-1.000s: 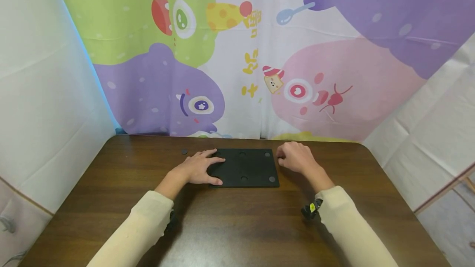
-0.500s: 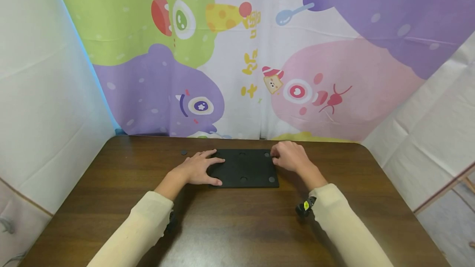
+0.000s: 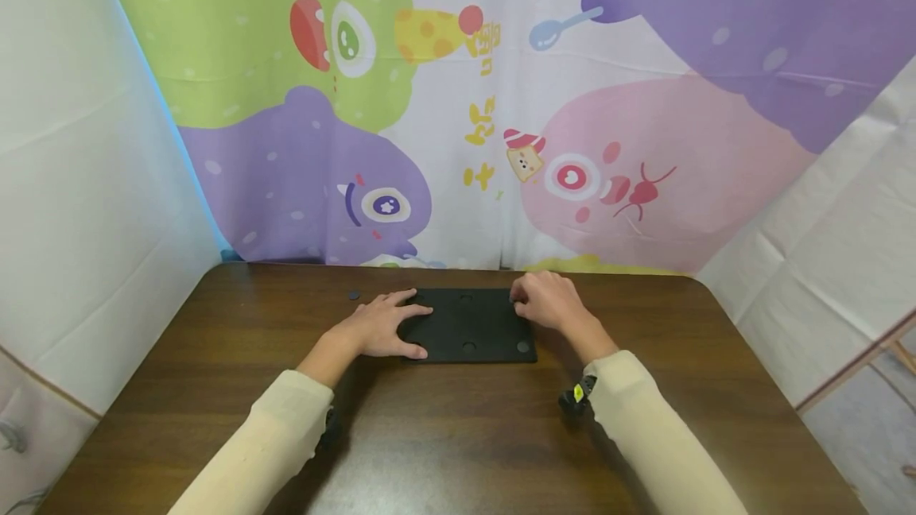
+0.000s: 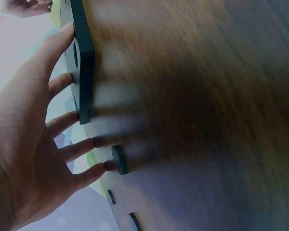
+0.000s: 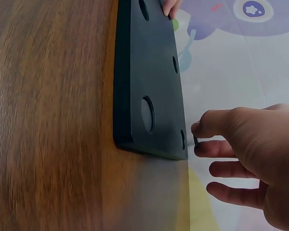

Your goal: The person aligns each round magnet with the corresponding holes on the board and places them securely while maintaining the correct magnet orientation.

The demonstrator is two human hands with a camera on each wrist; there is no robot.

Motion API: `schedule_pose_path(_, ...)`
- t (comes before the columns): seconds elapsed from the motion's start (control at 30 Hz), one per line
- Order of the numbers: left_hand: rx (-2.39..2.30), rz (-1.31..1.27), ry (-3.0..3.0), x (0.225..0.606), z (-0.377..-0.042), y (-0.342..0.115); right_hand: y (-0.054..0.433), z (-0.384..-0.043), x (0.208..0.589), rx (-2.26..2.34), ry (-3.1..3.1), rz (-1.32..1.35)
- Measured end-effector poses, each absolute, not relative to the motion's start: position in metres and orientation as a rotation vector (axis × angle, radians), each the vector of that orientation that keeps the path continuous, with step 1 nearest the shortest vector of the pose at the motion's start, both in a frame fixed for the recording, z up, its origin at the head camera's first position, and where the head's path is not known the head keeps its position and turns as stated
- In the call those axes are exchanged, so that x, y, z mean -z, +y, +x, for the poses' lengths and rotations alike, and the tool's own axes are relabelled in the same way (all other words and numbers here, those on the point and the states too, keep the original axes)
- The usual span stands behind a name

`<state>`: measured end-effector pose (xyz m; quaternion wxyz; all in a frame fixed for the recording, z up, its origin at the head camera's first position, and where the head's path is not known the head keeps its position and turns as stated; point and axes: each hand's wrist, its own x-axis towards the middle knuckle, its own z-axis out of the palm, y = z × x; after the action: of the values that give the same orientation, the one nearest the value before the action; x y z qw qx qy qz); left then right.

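Note:
A black rectangular board [image 3: 487, 324] with round recesses lies near the table's far edge. My left hand [image 3: 379, 326] rests on its left end, fingers spread; in the left wrist view, the thumb and some fingertips touch the board, and the other fingers reach past its end. My right hand [image 3: 549, 300] is at the far right corner. Its thumb and index finger pinch a small dark disc [image 5: 196, 139], seen edge-on beside the far right recess [image 5: 183, 139]. The near right recess [image 5: 148, 114] shows a greyish round face.
Beyond the board's left end, a dark disc [image 4: 119, 160] lies near my left little finger, with two more dark pieces past it. The brown wooden table [image 3: 444, 435] meets a cartoon-printed curtain [image 3: 465, 221] at the back. White sheets hang on both sides.
My right hand has moved left, from beside the board to over its far right corner, and now covers the recess there. The left hand stays in place.

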<state>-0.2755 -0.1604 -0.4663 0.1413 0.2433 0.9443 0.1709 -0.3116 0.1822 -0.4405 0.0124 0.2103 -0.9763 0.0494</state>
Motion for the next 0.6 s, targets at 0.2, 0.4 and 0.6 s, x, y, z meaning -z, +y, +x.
schedule_pose_path(0.2,-0.461,0.690,2.739,0.462,-0.271,-0.157,0.174,-0.312,0.440,-0.152,-3.027,0.660)
schedule_pose_path(0.4,-0.467,0.690,2.742,0.462,-0.271,-0.157,0.166,-0.311,0.440,-0.157,-3.017,0.665)
schedule_pose_path(0.6,-0.478,0.724,2.754,0.481,-0.283,-0.164,0.161,-0.313,0.443,-0.155,-3.005,0.694)
